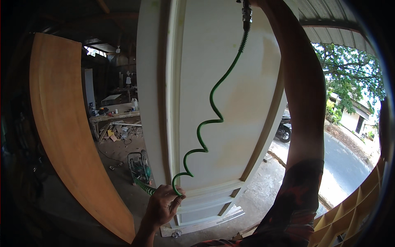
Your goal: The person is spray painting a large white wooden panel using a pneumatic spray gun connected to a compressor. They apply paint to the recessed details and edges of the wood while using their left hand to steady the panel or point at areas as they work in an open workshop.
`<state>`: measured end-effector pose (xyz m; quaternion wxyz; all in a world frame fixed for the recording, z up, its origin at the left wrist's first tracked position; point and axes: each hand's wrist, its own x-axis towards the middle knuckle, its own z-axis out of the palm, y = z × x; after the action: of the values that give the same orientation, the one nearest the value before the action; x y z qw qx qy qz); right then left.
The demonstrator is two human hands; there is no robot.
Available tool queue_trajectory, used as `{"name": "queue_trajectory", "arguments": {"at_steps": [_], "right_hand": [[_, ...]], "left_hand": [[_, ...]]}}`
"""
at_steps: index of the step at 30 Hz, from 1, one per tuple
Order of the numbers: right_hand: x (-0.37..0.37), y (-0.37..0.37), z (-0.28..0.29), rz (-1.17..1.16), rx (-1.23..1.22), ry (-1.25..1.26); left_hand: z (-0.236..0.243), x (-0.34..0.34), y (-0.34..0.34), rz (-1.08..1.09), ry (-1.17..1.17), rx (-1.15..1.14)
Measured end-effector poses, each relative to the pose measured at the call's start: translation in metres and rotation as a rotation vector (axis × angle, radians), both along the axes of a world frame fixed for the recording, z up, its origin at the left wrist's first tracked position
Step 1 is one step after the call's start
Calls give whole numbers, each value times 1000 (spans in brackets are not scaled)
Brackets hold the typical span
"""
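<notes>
- Left hand (pixel 163 205): fingers and thumb clamped on the green coiled hose (pixel 212 99), low in front of the door's left side; contact with the door cannot be told.
- Right hand (pixel 258 2): cut by the upper picture edge, beside the metal coupling (pixel 247 14) at the hose's top end; cannot tell whether it is closed on it.
- Hose: hangs in loose loops between the two hands, across the face of the cream panelled door (pixel 230 144); more coils run from the left hand toward a green machine (pixel 142 166) on the floor.
- Door edges: raised moulding down the left; right edge partly behind the right forearm (pixel 304 103).
- Left side: a strip of floor separates door and tall brown board (pixel 59 103); the machine stands in that gap.
- Behind: cluttered surface (pixel 119 116), wood scraps (pixel 121 131) beneath.
- Right side: pale ground between door and road (pixel 343 160); wooden lattice (pixel 349 210) bounds the lower right corner.
</notes>
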<state>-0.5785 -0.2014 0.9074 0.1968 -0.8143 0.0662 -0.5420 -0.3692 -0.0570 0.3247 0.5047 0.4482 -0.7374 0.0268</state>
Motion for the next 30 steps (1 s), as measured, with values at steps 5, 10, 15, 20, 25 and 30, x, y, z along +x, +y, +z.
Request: {"name": "queue_trajectory", "arguments": {"at_steps": [5, 10, 15, 20, 25, 30], "right_hand": [[39, 22, -28, -23, 34, -72], [40, 17, -36, 205, -2, -5], [50, -6, -37, 50, -24, -200], [61, -10, -44, -11, 41, -461], [55, -3, -55, -16, 12, -274], [49, 12, -68, 197, 38, -26]], "left_hand": [[-7, 15, 11, 74, -1, -28], [-8, 24, 22, 76, 43, 11], [-7, 30, 25, 65, 62, 7], [-13, 41, 26, 86, 29, -13], [-18, 43, 26, 83, 36, -11], [-14, 39, 30, 67, 61, 12]]}}
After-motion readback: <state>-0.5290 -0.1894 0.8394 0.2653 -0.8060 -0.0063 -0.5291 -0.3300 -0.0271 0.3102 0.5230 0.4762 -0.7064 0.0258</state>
